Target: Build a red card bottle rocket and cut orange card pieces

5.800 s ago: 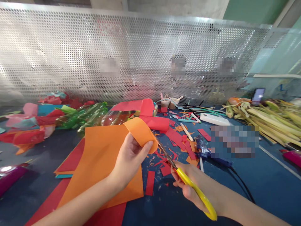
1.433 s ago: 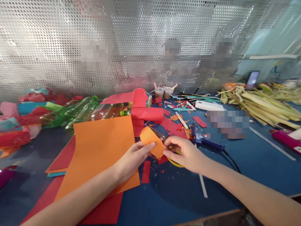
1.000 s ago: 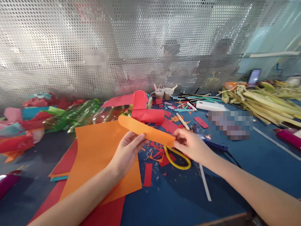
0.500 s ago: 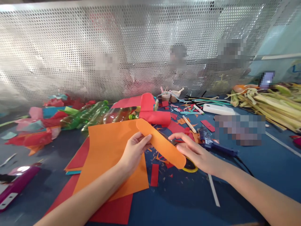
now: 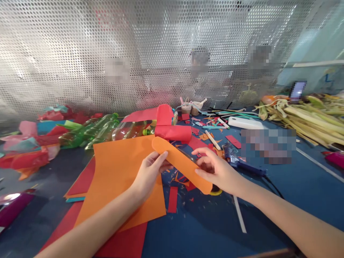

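My left hand (image 5: 146, 173) pinches an orange paper strip (image 5: 184, 165) with rounded ends, thumb on top near its upper end. My right hand (image 5: 221, 172) has its thumb on the strip's right edge, with the fingers curled behind it. Beneath my left hand and forearm lies a large orange sheet (image 5: 118, 161) on top of red sheets (image 5: 126, 240). A yellow loop (image 5: 217, 192), perhaps a scissors handle, shows partly under the strip's lower end. Just beyond the strip stands a red paper-wrapped plastic bottle (image 5: 174, 132).
Green plastic bottles (image 5: 103, 132) and coloured paper pieces (image 5: 40, 143) lie at left. Right of my hands are a blue glue gun (image 5: 247, 166), a white glue stick (image 5: 212, 139) and paper scraps. Dry stalks (image 5: 303, 114) fill the far right, and a perforated metal panel (image 5: 161, 46) closes the back.
My right hand has closed in on the orange strip, its thumb now lying on the edge. My left hand keeps its pinch. The whole view has shifted slightly.
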Demonstrator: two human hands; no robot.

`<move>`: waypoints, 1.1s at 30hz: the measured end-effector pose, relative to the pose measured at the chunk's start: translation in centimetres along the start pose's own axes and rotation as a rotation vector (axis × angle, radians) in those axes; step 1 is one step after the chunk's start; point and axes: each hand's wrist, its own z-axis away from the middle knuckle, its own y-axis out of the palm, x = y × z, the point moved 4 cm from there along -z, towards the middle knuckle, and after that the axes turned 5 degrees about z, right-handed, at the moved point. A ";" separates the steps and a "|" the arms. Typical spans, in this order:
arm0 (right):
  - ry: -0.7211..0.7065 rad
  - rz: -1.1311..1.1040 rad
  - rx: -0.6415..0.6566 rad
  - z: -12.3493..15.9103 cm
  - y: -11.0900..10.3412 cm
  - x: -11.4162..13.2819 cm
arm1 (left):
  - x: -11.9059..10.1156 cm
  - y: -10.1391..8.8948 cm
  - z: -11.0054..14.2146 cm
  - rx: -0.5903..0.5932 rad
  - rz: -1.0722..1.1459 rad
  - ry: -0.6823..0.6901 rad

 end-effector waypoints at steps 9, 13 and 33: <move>-0.004 -0.011 0.110 0.5 0.5 0.6 | 0.2 0.3 0.2 0.024 -0.102 0.011; -0.025 0.096 0.146 0.5 0.7 1.0 | 0.2 0.7 0.3 0.102 -0.102 -0.021; -0.036 -0.027 0.076 0.5 0.6 0.8 | 1.5 1.7 0.7 0.325 -0.184 -0.158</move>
